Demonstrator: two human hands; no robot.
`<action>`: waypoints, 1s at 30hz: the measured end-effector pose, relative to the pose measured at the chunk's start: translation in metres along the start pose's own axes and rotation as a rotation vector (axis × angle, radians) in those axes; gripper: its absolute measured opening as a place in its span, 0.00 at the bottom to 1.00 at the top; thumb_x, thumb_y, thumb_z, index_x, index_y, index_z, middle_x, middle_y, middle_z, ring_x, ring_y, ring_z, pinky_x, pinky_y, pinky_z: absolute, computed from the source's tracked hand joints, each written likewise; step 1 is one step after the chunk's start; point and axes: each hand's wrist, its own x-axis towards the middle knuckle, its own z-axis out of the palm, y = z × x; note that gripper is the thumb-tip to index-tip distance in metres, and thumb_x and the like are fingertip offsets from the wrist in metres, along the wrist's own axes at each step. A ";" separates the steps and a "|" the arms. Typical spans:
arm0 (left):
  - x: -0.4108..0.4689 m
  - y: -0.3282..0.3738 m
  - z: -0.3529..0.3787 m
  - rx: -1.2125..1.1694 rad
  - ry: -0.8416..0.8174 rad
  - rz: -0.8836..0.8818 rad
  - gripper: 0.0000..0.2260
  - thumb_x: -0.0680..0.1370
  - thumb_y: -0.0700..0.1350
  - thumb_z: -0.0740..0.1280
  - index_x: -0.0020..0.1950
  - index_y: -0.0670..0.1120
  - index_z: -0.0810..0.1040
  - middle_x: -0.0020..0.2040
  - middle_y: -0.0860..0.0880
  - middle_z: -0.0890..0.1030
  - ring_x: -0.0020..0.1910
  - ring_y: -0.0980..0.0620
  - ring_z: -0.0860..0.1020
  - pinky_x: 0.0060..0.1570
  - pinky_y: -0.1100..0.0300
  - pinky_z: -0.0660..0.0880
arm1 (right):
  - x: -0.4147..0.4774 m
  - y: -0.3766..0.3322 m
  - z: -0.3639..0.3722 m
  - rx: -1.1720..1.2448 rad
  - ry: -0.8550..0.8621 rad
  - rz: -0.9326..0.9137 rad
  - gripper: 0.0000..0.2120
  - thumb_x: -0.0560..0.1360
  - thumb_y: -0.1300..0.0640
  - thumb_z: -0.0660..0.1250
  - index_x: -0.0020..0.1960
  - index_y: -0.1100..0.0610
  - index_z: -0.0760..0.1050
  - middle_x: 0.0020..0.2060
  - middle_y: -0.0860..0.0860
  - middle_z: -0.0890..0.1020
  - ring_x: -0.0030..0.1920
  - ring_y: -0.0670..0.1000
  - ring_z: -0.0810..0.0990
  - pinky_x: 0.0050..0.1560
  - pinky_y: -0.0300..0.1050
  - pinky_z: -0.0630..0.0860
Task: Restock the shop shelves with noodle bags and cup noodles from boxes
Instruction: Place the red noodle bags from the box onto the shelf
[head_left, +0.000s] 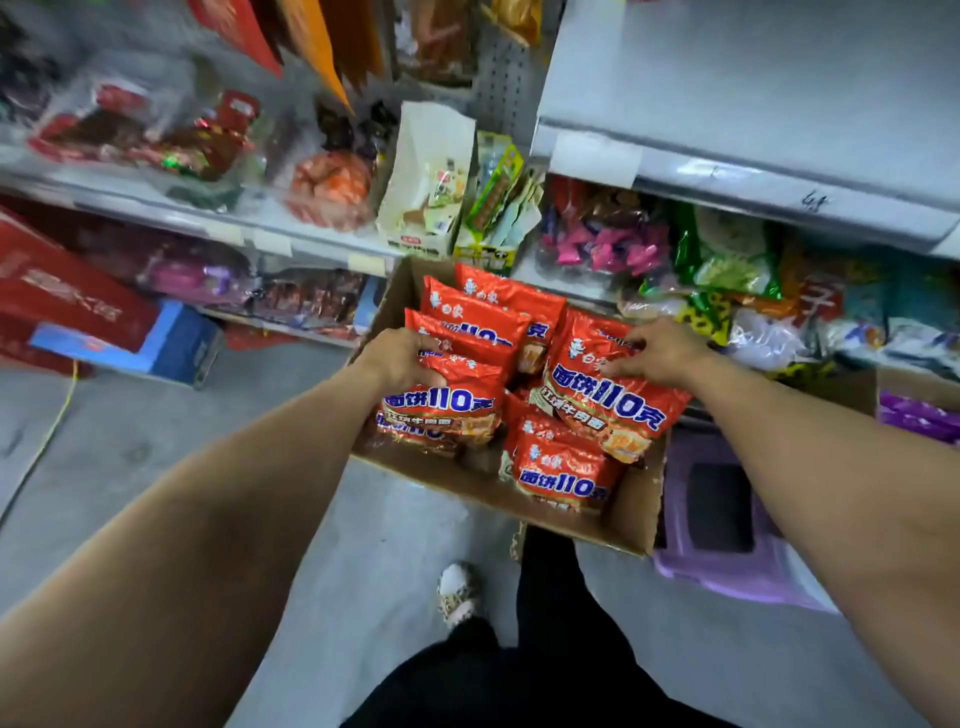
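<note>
An open cardboard box (561, 514) holds several red noodle bags with blue and white print. My left hand (402, 358) grips the top edge of a noodle bag (452, 402) on the box's left side. My right hand (660, 351) rests on the upper part of a large noodle bag (618, 405) on the right side, fingers curled over its top edge. More red bags (485, 306) stand upright at the back of the box, and another bag (563, 475) lies near its front wall.
Grey shelves (779, 171) packed with snack bags stand ahead and to the right. A purple plastic stool (722, 519) sits under the box's right side. Red and blue cartons (78, 306) lie on the floor at left. A yellow cord (57, 421) runs across the grey floor.
</note>
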 end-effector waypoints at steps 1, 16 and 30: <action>-0.006 0.009 -0.011 -0.018 0.017 0.028 0.25 0.68 0.51 0.79 0.64 0.50 0.80 0.62 0.47 0.81 0.61 0.45 0.78 0.65 0.50 0.73 | -0.011 -0.006 -0.016 0.009 0.037 -0.008 0.35 0.65 0.36 0.77 0.67 0.52 0.78 0.66 0.55 0.79 0.62 0.57 0.79 0.62 0.48 0.75; -0.118 0.156 -0.187 -0.032 0.441 0.452 0.20 0.67 0.55 0.78 0.53 0.46 0.82 0.50 0.50 0.81 0.48 0.52 0.77 0.45 0.61 0.69 | -0.188 -0.060 -0.269 0.131 0.602 -0.240 0.36 0.63 0.41 0.80 0.65 0.59 0.78 0.53 0.53 0.81 0.49 0.53 0.80 0.51 0.44 0.75; -0.176 0.277 -0.314 -0.065 0.451 0.680 0.15 0.66 0.53 0.78 0.43 0.46 0.81 0.40 0.50 0.83 0.39 0.52 0.79 0.40 0.60 0.70 | -0.258 -0.064 -0.439 0.134 0.860 -0.415 0.19 0.63 0.42 0.80 0.48 0.53 0.82 0.42 0.51 0.87 0.41 0.52 0.86 0.50 0.53 0.84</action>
